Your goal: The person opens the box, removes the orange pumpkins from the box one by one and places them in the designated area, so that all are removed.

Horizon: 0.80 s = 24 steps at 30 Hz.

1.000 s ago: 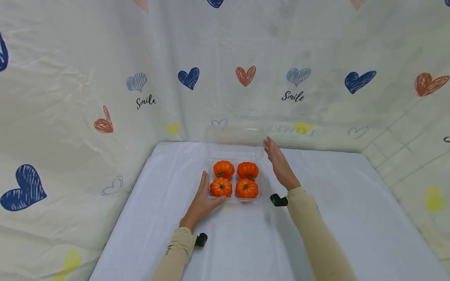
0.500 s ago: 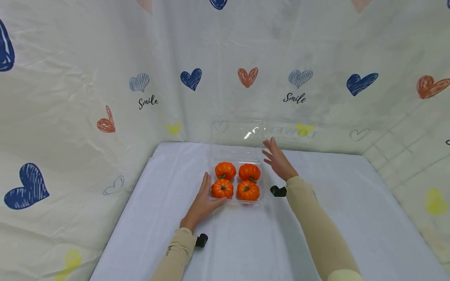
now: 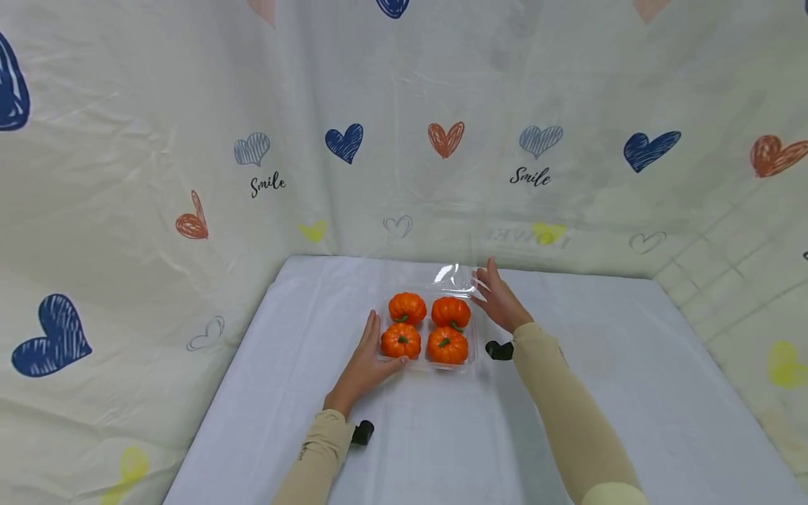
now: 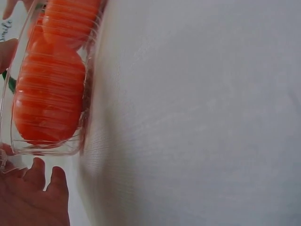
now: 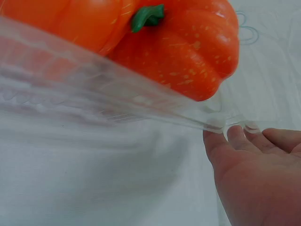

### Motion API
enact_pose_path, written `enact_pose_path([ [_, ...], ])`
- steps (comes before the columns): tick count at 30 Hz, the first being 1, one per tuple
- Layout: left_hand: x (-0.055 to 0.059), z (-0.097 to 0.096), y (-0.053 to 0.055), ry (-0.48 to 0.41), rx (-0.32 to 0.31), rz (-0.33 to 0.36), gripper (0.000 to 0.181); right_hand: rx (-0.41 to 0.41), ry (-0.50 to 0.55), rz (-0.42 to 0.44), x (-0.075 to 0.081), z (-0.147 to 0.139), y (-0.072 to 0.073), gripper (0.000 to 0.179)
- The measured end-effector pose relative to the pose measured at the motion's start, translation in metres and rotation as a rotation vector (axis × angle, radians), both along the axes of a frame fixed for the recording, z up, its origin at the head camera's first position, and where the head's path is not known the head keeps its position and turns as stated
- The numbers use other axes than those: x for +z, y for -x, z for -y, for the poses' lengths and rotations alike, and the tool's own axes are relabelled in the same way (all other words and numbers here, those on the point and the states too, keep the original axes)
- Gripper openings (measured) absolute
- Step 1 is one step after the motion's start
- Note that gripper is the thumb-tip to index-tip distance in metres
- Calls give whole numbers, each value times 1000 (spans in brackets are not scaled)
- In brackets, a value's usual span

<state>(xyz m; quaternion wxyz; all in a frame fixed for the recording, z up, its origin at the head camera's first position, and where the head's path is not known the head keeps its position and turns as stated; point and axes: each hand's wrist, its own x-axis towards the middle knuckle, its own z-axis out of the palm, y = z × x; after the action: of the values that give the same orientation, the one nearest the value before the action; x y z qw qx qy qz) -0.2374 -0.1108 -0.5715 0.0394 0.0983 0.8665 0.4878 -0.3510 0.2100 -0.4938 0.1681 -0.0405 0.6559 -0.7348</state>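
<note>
Several small orange pumpkins (image 3: 400, 340) with green stems sit in two rows in the base of a clear plastic clamshell container (image 3: 435, 367). The container's see-through lid (image 3: 435, 279) stands raised at the back, a bright glint on it. My left hand (image 3: 362, 368) rests against the left front corner, fingers straight along the side and thumb at the front edge. My right hand (image 3: 501, 300) is at the right back corner, fingers reaching to the lid's edge. In the right wrist view, fingertips (image 5: 235, 133) lie right at the clear plastic, below a pumpkin (image 5: 183, 52).
The container stands on a table with a white cloth (image 3: 416, 442). A pale curtain (image 3: 391, 77) printed with hearts and words hangs behind it and along both sides. Small black devices (image 3: 499, 351) are worn at both wrists.
The lid rose, then tipped, its glint moving lower. My right hand has shifted slightly inward to the lid's edge, its fingers now more bent. My left hand has stayed at the container's corner.
</note>
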Motion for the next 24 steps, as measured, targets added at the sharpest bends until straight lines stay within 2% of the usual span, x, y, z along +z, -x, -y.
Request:
enact_pose_path([
  [14, 5, -3, -2, 8, 5, 7, 119, 14, -57, 61, -12, -2, -5, 114],
  [24, 1, -4, -2, 12, 25, 3, 119, 1, -72, 84, -10, 0, -8, 114],
])
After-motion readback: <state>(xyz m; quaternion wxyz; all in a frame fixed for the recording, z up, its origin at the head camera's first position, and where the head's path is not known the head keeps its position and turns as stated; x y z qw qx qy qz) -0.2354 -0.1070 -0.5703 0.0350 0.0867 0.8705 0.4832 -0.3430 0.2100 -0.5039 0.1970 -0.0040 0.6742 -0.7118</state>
